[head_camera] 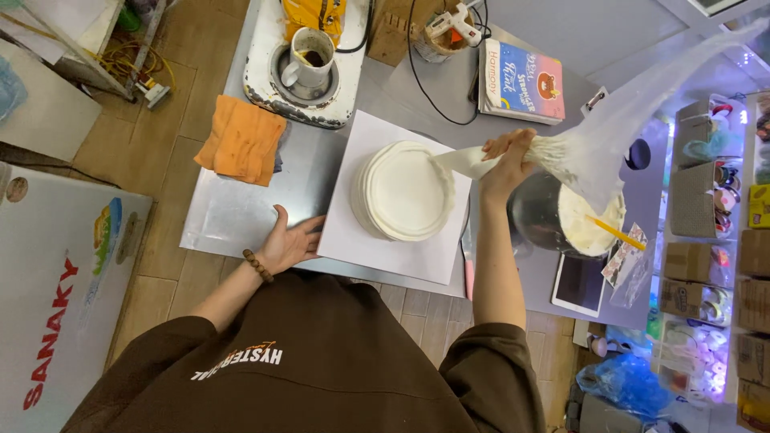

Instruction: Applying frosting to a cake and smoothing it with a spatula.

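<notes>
Your right hand (507,157) is clenched around a piping bag (513,156), its tip at the cake's (403,191) three o'clock edge. The cake sits on a white board (377,248) at table centre. Your left hand (290,243), fingers spread, steadies the board's nine o'clock edge. A cream bowl (579,218) stands at three o'clock.
</notes>
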